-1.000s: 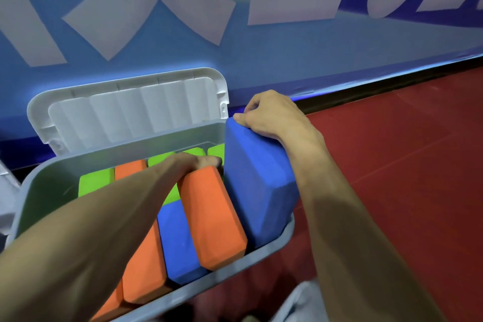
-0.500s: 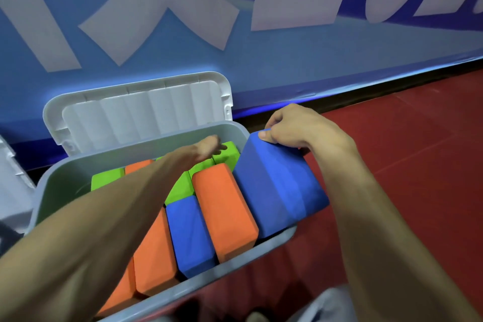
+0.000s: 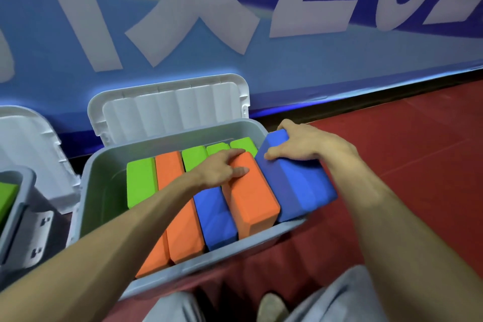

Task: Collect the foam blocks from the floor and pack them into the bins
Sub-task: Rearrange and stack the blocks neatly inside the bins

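Gripping the far end of a blue block (image 3: 295, 185), your right hand (image 3: 300, 146) curls its fingers over the edge, thumb on the top face. That block lies tilted at the right end of the bin (image 3: 104, 191), its low side against an orange block (image 3: 251, 204) and its right side hanging over the rim. Your left hand (image 3: 219, 170) rests on that orange block with fingers stretched out, holding nothing. Counted in the bin: four green blocks (image 3: 141, 181), three orange ones, one partly behind your left arm, and two blue including the one you hold. One lid (image 3: 170, 104) stands open behind it. A second bin (image 3: 26, 174) at far left shows one green block. The floor (image 3: 418, 151) is red.
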